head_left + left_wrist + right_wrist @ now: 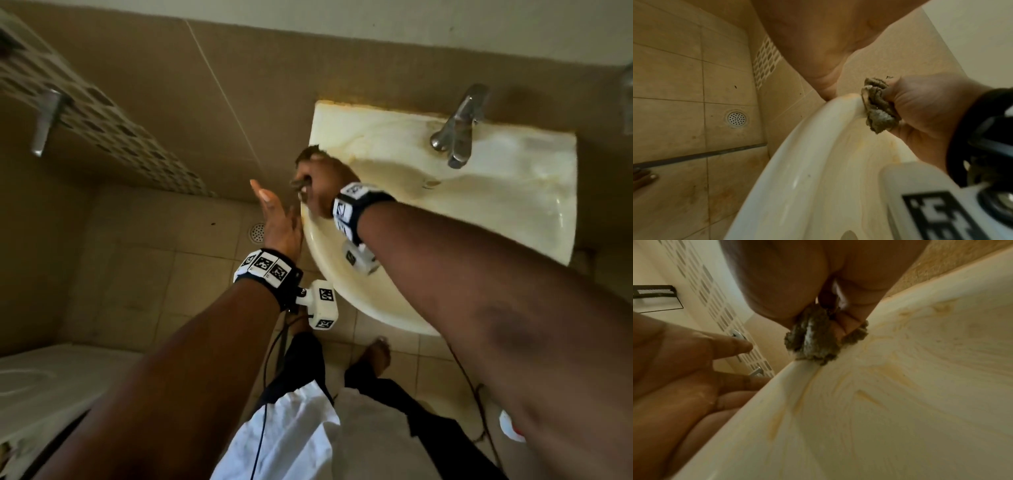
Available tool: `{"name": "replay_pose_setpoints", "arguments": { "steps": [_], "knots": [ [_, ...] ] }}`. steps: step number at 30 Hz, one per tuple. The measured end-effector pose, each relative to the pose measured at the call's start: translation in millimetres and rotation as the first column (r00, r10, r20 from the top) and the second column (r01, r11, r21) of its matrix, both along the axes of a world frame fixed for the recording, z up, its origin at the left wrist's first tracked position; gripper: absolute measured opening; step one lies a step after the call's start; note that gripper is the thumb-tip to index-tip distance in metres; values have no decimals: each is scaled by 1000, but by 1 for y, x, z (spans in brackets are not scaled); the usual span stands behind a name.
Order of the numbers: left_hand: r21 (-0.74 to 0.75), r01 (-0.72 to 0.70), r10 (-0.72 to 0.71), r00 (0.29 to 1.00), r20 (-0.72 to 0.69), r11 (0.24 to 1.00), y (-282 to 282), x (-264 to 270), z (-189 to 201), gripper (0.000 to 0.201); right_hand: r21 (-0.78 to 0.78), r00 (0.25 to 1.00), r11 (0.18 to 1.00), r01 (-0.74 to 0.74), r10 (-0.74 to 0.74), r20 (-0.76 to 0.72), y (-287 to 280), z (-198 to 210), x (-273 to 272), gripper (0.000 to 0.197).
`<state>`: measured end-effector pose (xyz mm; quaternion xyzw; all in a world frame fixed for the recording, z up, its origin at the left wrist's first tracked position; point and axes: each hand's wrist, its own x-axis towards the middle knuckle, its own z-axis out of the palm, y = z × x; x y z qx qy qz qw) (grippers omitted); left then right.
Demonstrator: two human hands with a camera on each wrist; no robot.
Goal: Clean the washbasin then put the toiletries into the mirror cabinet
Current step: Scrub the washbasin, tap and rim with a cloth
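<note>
A cream washbasin with yellow-brown streaks hangs on the tiled wall. My right hand grips a wadded grey-brown cloth and presses it on the basin's left rim; the cloth shows soapy white patches, and in the right wrist view the cloth sits right on the rim edge. My left hand is beside the basin's left outer edge, fingers straight, holding nothing. Its open palm shows in the right wrist view. No toiletries or mirror cabinet are in view.
A chrome tap stands at the basin's back. A round floor drain lies in the tiled floor to the left. A wall lever handle sits on a patterned tile band. A white toilet is at the lower left.
</note>
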<state>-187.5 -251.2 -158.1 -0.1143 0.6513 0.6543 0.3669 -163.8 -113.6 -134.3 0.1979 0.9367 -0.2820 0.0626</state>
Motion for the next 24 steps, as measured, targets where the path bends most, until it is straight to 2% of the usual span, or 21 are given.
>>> {"name": "replay_pose_setpoints", "arguments": {
  "steps": [2,3,4,5,6,9,11,14,16,17,18,19,20,21,22,23,24],
  "knots": [
    [103,-28,18,996,91,994,3,7,40,122,-10,1000,1000,22,-22,-13,10,0,-10,18],
    [55,-24,20,997,73,998,5,10,46,111,-26,1000,1000,12,-12,-5,6,-1,-5,17],
    [30,-50,49,998,31,998,4,13,45,89,-47,999,998,-28,27,-20,-4,-4,9,17],
    [82,-92,88,995,55,992,2,14,41,71,-89,996,993,-80,77,-39,-16,-8,25,17],
    [94,-96,89,993,71,991,1,14,37,63,-135,993,984,-113,105,-60,-28,-11,46,18],
    [83,-166,158,983,97,983,1,17,39,60,-175,974,959,-225,216,-69,-54,-9,115,20],
    [115,-167,153,981,124,979,4,15,39,62,-220,964,939,-266,264,-38,-54,-5,148,24],
    [117,-120,108,989,104,986,4,12,38,63,-264,953,918,-297,302,-22,-31,-5,132,13],
    [114,-85,77,994,75,990,5,13,39,62,-210,977,955,-209,212,-6,-11,-13,92,15],
    [112,-70,64,996,61,991,4,13,41,62,-186,995,978,-96,102,23,-1,-19,71,14],
    [99,-61,55,997,59,993,4,12,43,61,-188,996,979,78,-66,68,10,-26,53,14],
    [75,-43,39,998,54,996,4,13,41,61,-253,953,920,301,-282,109,17,-30,42,15],
    [27,17,-18,1000,13,999,6,12,39,61,-374,873,790,486,-461,160,23,-34,38,16],
    [-36,115,-117,990,-83,993,5,11,37,64,-512,795,628,586,-570,211,22,-37,36,18],
    [-98,223,-238,953,-187,970,7,11,34,71,-592,750,518,617,-614,245,19,-39,40,18],
    [-138,300,-326,913,-246,944,6,11,27,77,-638,752,457,619,-578,316,10,-40,45,12],
    [-157,354,-385,885,-262,922,6,11,21,84,-691,750,357,629,-512,418,1,-40,55,2]
  ]
}}
